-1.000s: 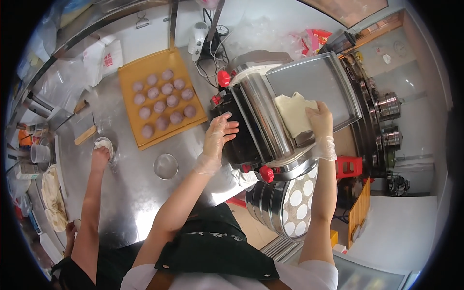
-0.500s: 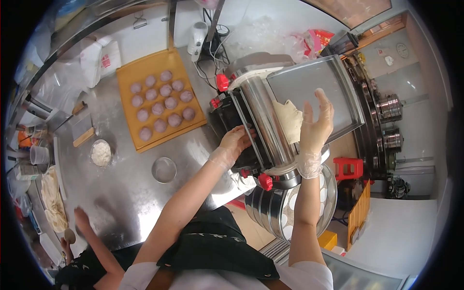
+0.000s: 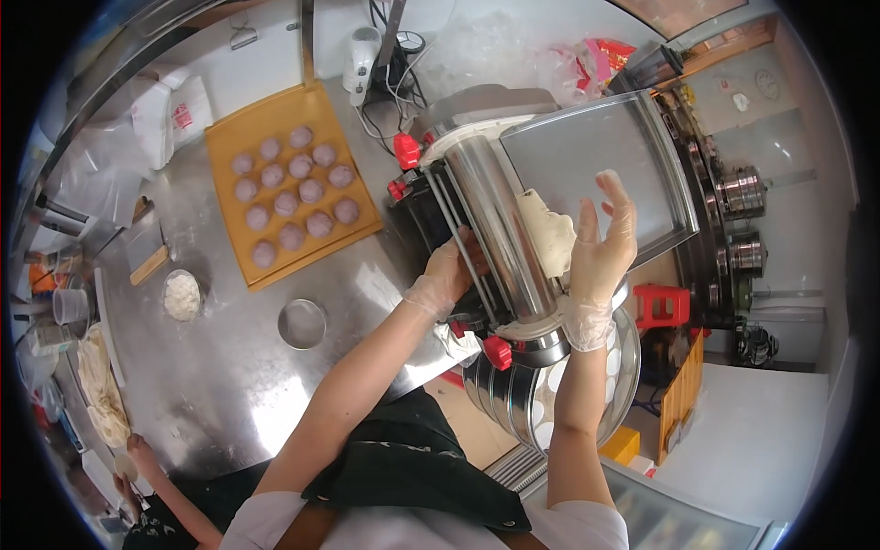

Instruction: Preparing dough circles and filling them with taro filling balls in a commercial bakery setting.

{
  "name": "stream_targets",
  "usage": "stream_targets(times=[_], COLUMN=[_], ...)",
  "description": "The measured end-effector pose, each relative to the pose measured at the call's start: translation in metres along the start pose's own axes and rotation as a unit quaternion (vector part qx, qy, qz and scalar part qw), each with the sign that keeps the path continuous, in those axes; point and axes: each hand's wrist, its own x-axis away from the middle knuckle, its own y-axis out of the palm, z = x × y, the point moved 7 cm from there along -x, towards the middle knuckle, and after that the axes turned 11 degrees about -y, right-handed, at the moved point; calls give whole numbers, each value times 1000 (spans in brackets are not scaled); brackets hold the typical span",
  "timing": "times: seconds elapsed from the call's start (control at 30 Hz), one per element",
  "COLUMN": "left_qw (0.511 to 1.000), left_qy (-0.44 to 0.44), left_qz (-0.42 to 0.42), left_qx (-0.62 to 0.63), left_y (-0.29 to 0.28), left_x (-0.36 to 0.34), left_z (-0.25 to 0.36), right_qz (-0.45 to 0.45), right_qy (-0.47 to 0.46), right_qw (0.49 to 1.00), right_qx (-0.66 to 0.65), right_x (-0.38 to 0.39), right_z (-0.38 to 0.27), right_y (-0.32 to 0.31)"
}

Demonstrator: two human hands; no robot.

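Note:
A dough sheeter with a shiny steel roller (image 3: pixel 497 225) and red knobs stands in front of me. Pale dough (image 3: pixel 549 235) lies along the roller's right side, at the edge of the clear-topped tray (image 3: pixel 605 170). My right hand (image 3: pixel 605 247), in a clear plastic glove, is just right of the dough, fingers spread and raised, holding nothing. My gloved left hand (image 3: pixel 445 275) reaches into the dark gap on the sheeter's left, past thin metal rods (image 3: pixel 461 240). Its fingertips are hidden there, so I cannot see whether they touch or hold anything.
A yellow board (image 3: pixel 316 246) with several purplish balls lies on the steel table (image 3: pixel 220 385). Nearby are a bowl of flour (image 3: pixel 182 295) and a metal ring (image 3: pixel 302 324). Stacked steamers (image 3: pixel 513 403) stand below the sheeter. Another person's hand (image 3: pixel 147 454) works at lower left.
My left hand has gone deeper behind the rods, hiding its fingers. The dough at the roller has shifted slightly and looks more folded. The other person's hand has moved down and left.

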Motion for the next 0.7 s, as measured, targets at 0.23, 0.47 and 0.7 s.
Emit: stream_targets(times=[0.23,0.47,0.7], left_qw=[1000,999,994], left_qy=[10,-28,78], left_qz=[9,-11,-71], left_qx=[-8,18,10], left_y=[-2,10,1], left_x=[2,23,37], left_z=[3,2,12], right_qz=[-3,19,-76], right_qy=[12,182,110], right_qw=[1000,945,915], right_qx=[-23,-272,-381], right_x=[1,30,157], right_z=[3,-43,-118], right_y=[1,-24,-11])
